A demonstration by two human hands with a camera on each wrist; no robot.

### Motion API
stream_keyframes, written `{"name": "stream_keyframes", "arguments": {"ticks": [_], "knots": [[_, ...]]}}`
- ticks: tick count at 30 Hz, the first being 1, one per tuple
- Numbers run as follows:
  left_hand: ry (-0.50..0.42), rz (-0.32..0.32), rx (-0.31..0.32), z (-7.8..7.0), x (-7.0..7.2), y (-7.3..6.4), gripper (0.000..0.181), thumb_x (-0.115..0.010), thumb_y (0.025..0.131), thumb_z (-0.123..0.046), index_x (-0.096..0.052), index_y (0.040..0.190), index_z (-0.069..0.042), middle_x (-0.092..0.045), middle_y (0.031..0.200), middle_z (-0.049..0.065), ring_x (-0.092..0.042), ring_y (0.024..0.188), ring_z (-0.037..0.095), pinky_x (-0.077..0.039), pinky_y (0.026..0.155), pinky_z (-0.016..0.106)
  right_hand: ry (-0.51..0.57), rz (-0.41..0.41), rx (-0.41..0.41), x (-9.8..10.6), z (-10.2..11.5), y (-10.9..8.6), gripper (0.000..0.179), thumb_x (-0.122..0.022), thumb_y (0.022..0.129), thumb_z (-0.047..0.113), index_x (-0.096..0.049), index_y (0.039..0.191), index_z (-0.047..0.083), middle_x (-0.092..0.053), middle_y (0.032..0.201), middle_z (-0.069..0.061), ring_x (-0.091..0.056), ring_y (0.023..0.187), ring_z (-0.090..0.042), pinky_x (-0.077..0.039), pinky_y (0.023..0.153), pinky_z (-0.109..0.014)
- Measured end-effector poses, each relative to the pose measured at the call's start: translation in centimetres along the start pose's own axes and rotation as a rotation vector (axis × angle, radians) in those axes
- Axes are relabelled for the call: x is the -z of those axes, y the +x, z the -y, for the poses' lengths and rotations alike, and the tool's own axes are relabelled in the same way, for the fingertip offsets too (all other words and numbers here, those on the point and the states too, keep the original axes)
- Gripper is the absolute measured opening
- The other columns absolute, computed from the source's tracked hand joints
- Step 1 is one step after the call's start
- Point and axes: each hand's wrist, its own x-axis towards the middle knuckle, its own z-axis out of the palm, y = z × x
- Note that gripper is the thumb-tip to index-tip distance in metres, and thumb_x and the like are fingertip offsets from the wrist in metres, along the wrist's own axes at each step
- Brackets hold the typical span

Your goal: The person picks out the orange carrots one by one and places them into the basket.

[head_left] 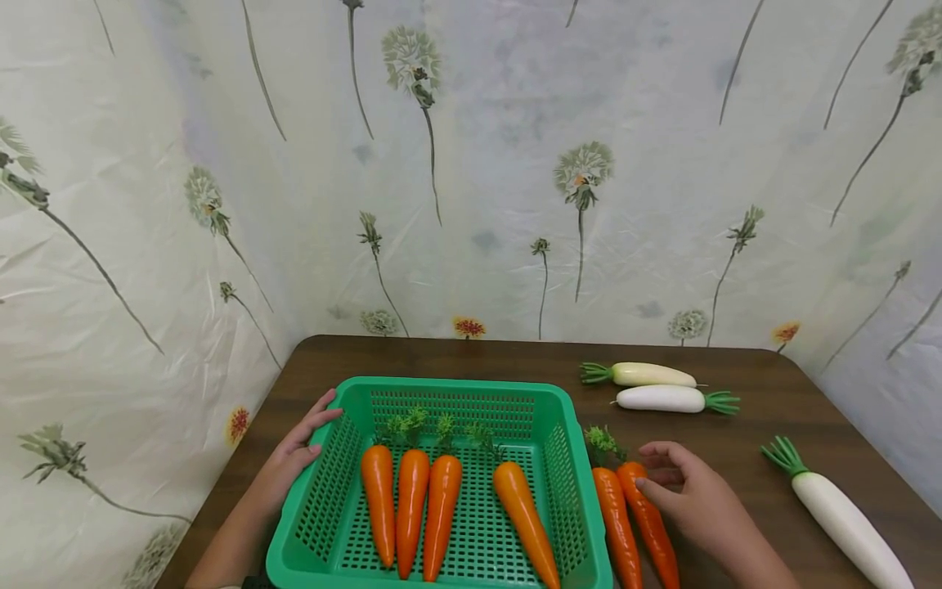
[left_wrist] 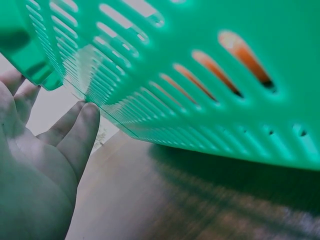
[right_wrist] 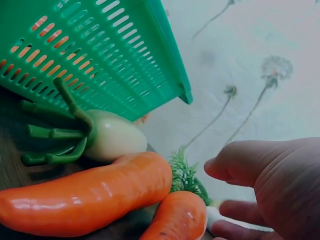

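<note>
A green plastic basket (head_left: 334, 564) holds several orange carrots (head_left: 441, 507) with leafy tops. My left hand (head_left: 290, 454) rests at its left rim, fingers extended; the left wrist view shows that hand (left_wrist: 50, 140) beside the slotted outer wall (left_wrist: 165, 90). Right of the basket, two carrots (head_left: 618, 523) lie side by side on the table. Over the outer carrot (head_left: 651, 532) is my right hand (head_left: 695, 495), fingers loosely bent. In the right wrist view a gap shows between that hand (right_wrist: 270, 185) and the carrots (right_wrist: 95, 197). Whether a fingertip touches one is hidden.
Two white radishes (head_left: 658, 399) lie at the back right of the brown table (head_left: 441, 356); another radish (head_left: 846, 523) lies at the far right. In the right wrist view a radish (right_wrist: 115, 135) with green stalks sits between basket and carrots. Floral sheeting (head_left: 486, 164) hangs behind.
</note>
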Motion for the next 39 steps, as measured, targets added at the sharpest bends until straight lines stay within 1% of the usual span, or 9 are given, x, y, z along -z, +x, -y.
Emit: {"name": "stream_keyframes", "arguments": {"ticks": [4, 9, 13, 15, 21, 23, 27, 34, 39], "knots": [[0.002, 0.003, 0.007, 0.0, 0.0, 0.0, 0.044, -0.030, 0.108, 0.001, -0.034, 0.148, 0.020, -0.016, 0.176, -0.001, -0.019, 0.154, -0.008, -0.030, 0.113, 0.012, -0.023, 0.008, 0.002, 0.0, -0.2, 0.2, 0.057, -0.075, 0.097, 0.028, -0.054, 0.142, 0.001, -0.058, 0.141, -0.026, -0.065, 0.118, -0.040, -0.059, 0.086, -0.049], [-0.006, -0.001, 0.011, 0.0, 0.0, 0.0, 0.044, -0.030, 0.108, 0.002, -0.035, 0.148, 0.020, -0.016, 0.176, -0.001, -0.020, 0.154, -0.008, -0.032, 0.113, 0.012, -0.022, 0.050, -0.007, 0.0, -0.7, 0.5, 0.060, -0.076, 0.096, 0.027, -0.053, 0.144, -0.001, -0.057, 0.140, -0.031, -0.067, 0.114, -0.038, -0.059, 0.086, -0.049], [-0.010, 0.002, 0.023, 0.2, -0.1, 0.0, 0.044, -0.030, 0.109, 0.001, -0.034, 0.149, 0.019, -0.016, 0.176, -0.005, -0.019, 0.154, -0.009, -0.031, 0.113, 0.012, -0.036, 0.064, -0.018, 0.0, -1.1, 0.7, 0.063, -0.077, 0.095, 0.027, -0.051, 0.145, -0.001, -0.055, 0.141, -0.035, -0.068, 0.111, -0.037, -0.059, 0.085, -0.048], [0.000, 0.002, 0.031, 0.2, -0.1, 0.0, 0.044, -0.030, 0.109, 0.000, -0.035, 0.149, 0.019, -0.016, 0.176, -0.004, -0.018, 0.154, -0.009, -0.030, 0.113, 0.012, -0.042, 0.071, -0.024, 0.0, -1.3, 0.8, 0.065, -0.077, 0.095, 0.026, -0.050, 0.147, 0.000, -0.053, 0.141, -0.036, -0.068, 0.109, -0.035, -0.059, 0.083, -0.048], [0.032, -0.006, 0.026, 0.0, 0.1, 0.0, 0.044, -0.031, 0.108, 0.000, -0.036, 0.148, 0.019, -0.016, 0.176, 0.000, -0.019, 0.154, -0.008, -0.029, 0.112, 0.012, 0.001, 0.093, -0.022, -0.7, -1.3, 0.8, 0.065, -0.077, 0.094, 0.020, -0.047, 0.149, 0.000, -0.051, 0.142, -0.036, -0.067, 0.101, -0.027, -0.057, 0.074, -0.038], [0.029, -0.008, 0.026, 0.0, 0.1, 0.0, 0.044, -0.031, 0.108, 0.000, -0.036, 0.149, 0.018, -0.016, 0.176, 0.000, -0.019, 0.154, -0.007, -0.029, 0.113, 0.012, 0.013, 0.100, -0.021, -0.8, -1.1, 0.7, 0.065, -0.077, 0.094, 0.018, -0.048, 0.149, 0.001, -0.052, 0.142, -0.036, -0.067, 0.099, -0.026, -0.056, 0.073, -0.037], [0.033, -0.014, 0.028, 0.0, 0.1, -0.1, 0.044, -0.031, 0.108, 0.000, -0.037, 0.149, 0.017, -0.017, 0.176, -0.001, -0.018, 0.154, -0.008, -0.027, 0.113, 0.011, 0.014, 0.112, -0.028, -0.9, -1.0, 0.7, 0.065, -0.076, 0.093, 0.017, -0.049, 0.151, 0.003, -0.052, 0.143, -0.033, -0.066, 0.098, -0.025, -0.056, 0.072, -0.036], [0.014, -0.017, 0.038, 0.1, 0.1, -0.1, 0.045, -0.032, 0.108, 0.000, -0.037, 0.149, 0.018, -0.017, 0.176, -0.002, -0.020, 0.153, -0.008, -0.031, 0.112, 0.012, -0.016, 0.106, -0.024, -1.0, -1.0, 0.7, 0.063, -0.075, 0.093, 0.016, -0.050, 0.150, 0.004, -0.055, 0.141, -0.028, -0.065, 0.098, -0.024, -0.055, 0.074, -0.036], [0.019, -0.018, 0.046, 0.1, 0.1, -0.1, 0.044, -0.032, 0.108, 0.000, -0.037, 0.149, 0.017, -0.017, 0.176, -0.002, -0.019, 0.153, -0.009, -0.030, 0.112, 0.012, -0.029, 0.104, -0.031, -1.1, -0.9, 0.7, 0.062, -0.074, 0.094, 0.016, -0.050, 0.149, 0.004, -0.056, 0.140, -0.027, -0.063, 0.096, -0.022, -0.054, 0.071, -0.036]]}}
